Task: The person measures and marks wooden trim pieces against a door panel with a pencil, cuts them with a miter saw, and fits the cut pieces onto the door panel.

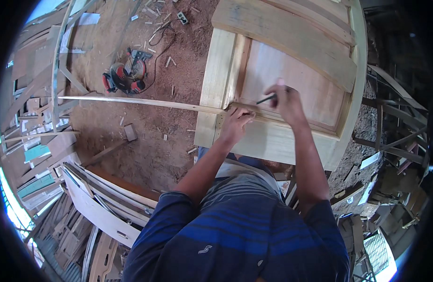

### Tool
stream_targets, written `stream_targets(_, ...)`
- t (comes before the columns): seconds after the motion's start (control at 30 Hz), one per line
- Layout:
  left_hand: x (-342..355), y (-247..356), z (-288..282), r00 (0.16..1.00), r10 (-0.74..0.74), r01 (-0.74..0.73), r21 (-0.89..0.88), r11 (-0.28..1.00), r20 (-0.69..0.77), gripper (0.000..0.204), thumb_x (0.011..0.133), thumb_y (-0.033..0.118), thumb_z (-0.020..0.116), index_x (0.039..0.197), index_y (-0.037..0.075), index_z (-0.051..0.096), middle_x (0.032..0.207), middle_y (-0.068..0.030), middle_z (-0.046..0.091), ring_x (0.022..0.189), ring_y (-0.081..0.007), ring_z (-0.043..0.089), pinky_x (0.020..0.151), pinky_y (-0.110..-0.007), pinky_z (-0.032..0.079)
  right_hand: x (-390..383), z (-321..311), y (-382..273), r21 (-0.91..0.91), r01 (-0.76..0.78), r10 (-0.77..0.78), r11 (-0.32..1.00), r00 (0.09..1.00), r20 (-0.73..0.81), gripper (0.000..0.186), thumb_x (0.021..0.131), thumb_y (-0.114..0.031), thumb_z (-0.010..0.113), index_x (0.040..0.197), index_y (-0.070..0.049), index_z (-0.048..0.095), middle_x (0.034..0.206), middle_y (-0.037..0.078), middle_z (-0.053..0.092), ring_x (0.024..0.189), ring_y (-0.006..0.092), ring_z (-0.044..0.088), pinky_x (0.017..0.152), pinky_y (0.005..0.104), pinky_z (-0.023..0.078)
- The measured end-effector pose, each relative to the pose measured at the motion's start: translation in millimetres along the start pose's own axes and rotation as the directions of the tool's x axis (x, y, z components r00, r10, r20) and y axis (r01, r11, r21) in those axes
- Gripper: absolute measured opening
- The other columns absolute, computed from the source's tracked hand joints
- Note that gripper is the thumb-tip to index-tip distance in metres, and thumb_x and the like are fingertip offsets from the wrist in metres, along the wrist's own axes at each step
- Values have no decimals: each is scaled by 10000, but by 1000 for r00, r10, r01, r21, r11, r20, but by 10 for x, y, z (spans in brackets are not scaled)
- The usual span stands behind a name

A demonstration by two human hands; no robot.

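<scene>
A long, thin wooden strip [146,101] runs from the left across to the near left corner of a pale wooden door panel [296,80]. My left hand [236,124] is closed over the strip's right end, holding it against the panel's frame [291,141]. Just to the right, my right hand [288,104] hovers above the recessed panel, its fingers pinching a dark pencil [266,99]. The pencil's tip points left, toward the strip and the frame's inner corner.
A wide loose board [287,37] lies across the panel's far part. On the dirt floor at left sits a red and black power saw [125,75], its cord leading to a socket block [182,18]. Boards [103,202] are stacked at lower left; scrap timber [395,113] lies at right.
</scene>
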State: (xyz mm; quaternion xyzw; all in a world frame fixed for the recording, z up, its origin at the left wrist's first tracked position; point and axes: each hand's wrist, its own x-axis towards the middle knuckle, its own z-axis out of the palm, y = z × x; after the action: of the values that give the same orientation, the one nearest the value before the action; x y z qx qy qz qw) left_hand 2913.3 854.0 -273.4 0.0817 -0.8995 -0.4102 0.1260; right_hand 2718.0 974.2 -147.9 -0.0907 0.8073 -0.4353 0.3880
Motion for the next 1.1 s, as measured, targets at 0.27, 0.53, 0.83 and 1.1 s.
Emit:
stream_targets(0.27, -64, -109, 45, 1000, -3, 2, 9, 1000, 24, 474, 758, 2, 725, 1201, 153, 795, 1281, -60, 679, 1240, -316, 615, 1049, -456, 502, 552, 958, -400, -192, 132, -57, 972, 934, 353, 300, 962, -260, 738, 955, 38, 770, 807, 113, 743, 686, 154, 679, 714, 326, 564)
stream_targets(0.53, -136, -187, 89, 999, 9, -7, -53, 999, 36, 523, 726, -13, 711, 1225, 128, 780, 1318, -76, 669, 1325, -340, 592, 1115, -478, 481, 699, 1139, -367, -377, 212, -50, 902, 917, 395, 375, 950, -299, 739, 933, 75, 759, 821, 212, 748, 744, 297, 746, 742, 407, 589)
stream_targets(0.83, -125, -174, 72, 999, 34, -34, 3, 999, 24, 490, 752, 26, 709, 1226, 133, 776, 1318, -72, 661, 1307, -335, 597, 1125, -482, 472, 715, 1260, -421, -454, 239, -43, 859, 915, 400, 414, 983, -325, 714, 904, 81, 717, 784, 277, 702, 764, 418, 726, 758, 486, 563)
stream_targets(1.1, -110, -155, 56, 998, 12, -12, 2, 1000, 59, 467, 762, 30, 717, 1213, 139, 777, 1299, -72, 653, 1292, -326, 596, 1078, -488, 489, 756, 1243, -431, -429, 215, -22, 877, 911, 411, 433, 997, -333, 686, 880, 83, 705, 781, 273, 690, 751, 439, 702, 749, 488, 553)
